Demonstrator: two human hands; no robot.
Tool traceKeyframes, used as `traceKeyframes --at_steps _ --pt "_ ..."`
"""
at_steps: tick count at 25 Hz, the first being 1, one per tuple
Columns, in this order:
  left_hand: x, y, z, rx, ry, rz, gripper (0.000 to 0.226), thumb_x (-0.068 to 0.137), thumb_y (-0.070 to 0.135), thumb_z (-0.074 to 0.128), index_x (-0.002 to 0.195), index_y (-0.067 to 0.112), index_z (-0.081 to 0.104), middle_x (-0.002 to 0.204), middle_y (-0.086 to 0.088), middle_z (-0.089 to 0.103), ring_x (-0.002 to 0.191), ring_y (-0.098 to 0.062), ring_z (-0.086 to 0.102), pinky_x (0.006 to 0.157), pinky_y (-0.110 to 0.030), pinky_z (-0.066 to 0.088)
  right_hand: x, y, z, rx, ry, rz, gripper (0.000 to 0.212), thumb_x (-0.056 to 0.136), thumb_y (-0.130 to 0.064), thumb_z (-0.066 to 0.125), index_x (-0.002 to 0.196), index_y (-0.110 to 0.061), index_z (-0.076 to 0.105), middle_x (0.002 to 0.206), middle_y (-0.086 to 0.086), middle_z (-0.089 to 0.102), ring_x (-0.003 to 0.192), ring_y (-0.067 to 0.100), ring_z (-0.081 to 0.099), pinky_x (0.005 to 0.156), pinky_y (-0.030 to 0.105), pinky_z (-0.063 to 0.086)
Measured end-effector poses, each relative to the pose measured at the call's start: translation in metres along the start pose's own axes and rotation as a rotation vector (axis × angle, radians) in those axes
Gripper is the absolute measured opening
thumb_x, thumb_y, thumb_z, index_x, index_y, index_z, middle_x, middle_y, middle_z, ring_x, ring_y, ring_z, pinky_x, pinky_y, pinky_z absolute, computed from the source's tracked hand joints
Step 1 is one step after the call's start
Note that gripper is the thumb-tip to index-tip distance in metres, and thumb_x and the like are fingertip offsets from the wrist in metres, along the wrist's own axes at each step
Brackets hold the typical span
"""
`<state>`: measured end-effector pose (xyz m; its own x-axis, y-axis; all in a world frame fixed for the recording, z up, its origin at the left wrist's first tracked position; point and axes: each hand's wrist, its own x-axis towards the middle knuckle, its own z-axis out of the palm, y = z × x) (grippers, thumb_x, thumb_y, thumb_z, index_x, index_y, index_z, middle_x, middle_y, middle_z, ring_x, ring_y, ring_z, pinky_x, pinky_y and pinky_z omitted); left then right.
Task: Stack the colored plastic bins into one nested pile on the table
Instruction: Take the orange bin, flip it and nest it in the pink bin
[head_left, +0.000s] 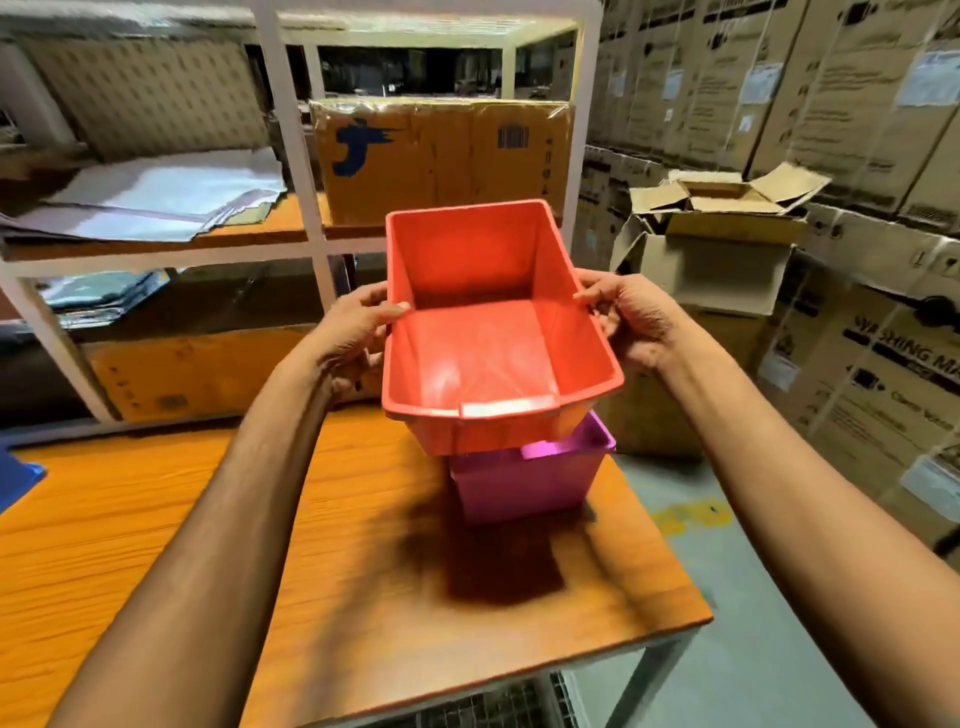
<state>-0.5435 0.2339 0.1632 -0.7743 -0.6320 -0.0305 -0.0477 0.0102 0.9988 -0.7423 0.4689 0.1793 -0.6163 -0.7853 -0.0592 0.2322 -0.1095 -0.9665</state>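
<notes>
Above the purple bin (524, 480) on the worktop (208, 545), the left hand (353, 332) and right hand (631, 322) are gripping the red bin's (493, 343) side rims, its base overlapping the purple bin's opening.

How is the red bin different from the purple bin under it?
The red bin is held up by the left hand and right hand, while the purple bin rests on the table. The red bin is in full view and tilted; the purple bin is mostly hidden beneath it. Both are open-topped plastic bins.
</notes>
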Motion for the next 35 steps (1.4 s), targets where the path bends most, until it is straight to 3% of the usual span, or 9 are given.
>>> traceKeyframes --at_steps 4,10,13,16,20,26,31,33,35 --pt "0.027 -0.014 0.036 0.009 0.123 -0.035 0.037 0.103 0.016 0.056 0.139 0.026 0.06 0.111 -0.002 0.069 0.089 -0.014 0.062 0.077 -0.034 0.049 0.04 0.007 -0.033 -0.065 0.004 -0.013 0.056 0.093 0.013 0.037 0.146 -0.001 0.051 0.082 0.001 0.05 0.043 0.001 0.044 0.04 0.012 0.024" --pt "0.038 -0.045 0.061 -0.041 0.256 -0.097 0.034 0.106 0.015 0.053 0.139 0.014 0.06 0.113 -0.01 0.063 0.086 -0.017 0.057 0.066 -0.03 0.045 0.07 0.023 -0.056 -0.067 -0.046 0.038 0.05 0.092 0.013 0.04 0.13 -0.01 0.064 0.065 -0.011 0.067 0.047 -0.001 0.053 0.035 0.013 0.026" --pt "0.042 -0.059 0.066 -0.04 0.286 -0.142 0.033 0.106 0.013 0.053 0.138 0.008 0.059 0.115 -0.015 0.065 0.087 -0.022 0.06 0.074 -0.039 0.051 0.079 0.037 -0.064 -0.071 -0.021 0.11 0.046 0.092 0.011 0.041 0.117 -0.014 0.071 0.071 -0.004 0.067 0.057 0.005 0.049 0.049 0.018 0.028" --pt "0.043 -0.069 0.072 -0.014 0.289 -0.188 0.031 0.106 0.014 0.052 0.135 0.011 0.062 0.108 -0.013 0.065 0.07 -0.017 0.057 0.066 -0.032 0.047 0.08 0.05 -0.07 -0.08 0.003 0.209 0.048 0.092 0.009 0.04 0.122 -0.014 0.069 0.066 -0.002 0.065 0.049 0.004 0.049 0.046 0.016 0.036" --pt "0.046 -0.073 0.073 0.011 0.275 -0.216 0.03 0.106 0.012 0.051 0.132 0.015 0.064 0.1 -0.009 0.068 0.066 -0.015 0.057 0.063 -0.03 0.048 0.076 0.06 -0.073 -0.098 0.081 0.296 0.051 0.09 0.007 0.043 0.122 -0.021 0.071 0.08 -0.002 0.069 0.067 0.007 0.058 0.064 0.025 0.048" --pt "0.045 -0.078 0.069 -0.024 0.275 -0.245 0.028 0.104 0.012 0.054 0.128 0.014 0.067 0.113 -0.014 0.072 0.088 -0.023 0.066 0.088 -0.044 0.058 0.07 0.064 -0.075 -0.107 0.101 0.308 0.043 0.091 0.005 0.041 0.108 -0.018 0.073 0.084 0.002 0.068 0.067 0.01 0.056 0.067 0.025 0.047" --pt "0.044 -0.079 0.074 0.015 0.285 -0.31 0.027 0.105 0.011 0.052 0.125 0.013 0.07 0.096 -0.006 0.07 0.074 -0.015 0.062 0.066 -0.032 0.056 0.07 0.069 -0.071 -0.108 0.19 0.366 0.038 0.092 0.003 0.042 0.113 -0.013 0.068 0.09 0.007 0.064 0.072 0.014 0.06 0.092 0.035 0.055" --pt "0.045 -0.085 0.076 0.05 0.301 -0.342 0.028 0.103 0.011 0.054 0.127 0.011 0.069 0.103 -0.006 0.068 0.089 -0.018 0.062 0.081 -0.037 0.059 0.07 0.072 -0.07 -0.133 0.234 0.384 0.033 0.092 0.004 0.042 0.111 -0.011 0.064 0.087 0.008 0.061 0.069 0.017 0.059 0.102 0.039 0.054" --pt "0.044 -0.092 0.078 0.072 0.297 -0.365 0.029 0.103 0.011 0.055 0.129 0.01 0.068 0.107 -0.007 0.066 0.093 -0.018 0.06 0.082 -0.038 0.058 0.068 0.076 -0.07 -0.163 0.25 0.402 0.033 0.093 0.004 0.041 0.111 -0.012 0.064 0.085 0.007 0.061 0.068 0.016 0.058 0.09 0.035 0.057"
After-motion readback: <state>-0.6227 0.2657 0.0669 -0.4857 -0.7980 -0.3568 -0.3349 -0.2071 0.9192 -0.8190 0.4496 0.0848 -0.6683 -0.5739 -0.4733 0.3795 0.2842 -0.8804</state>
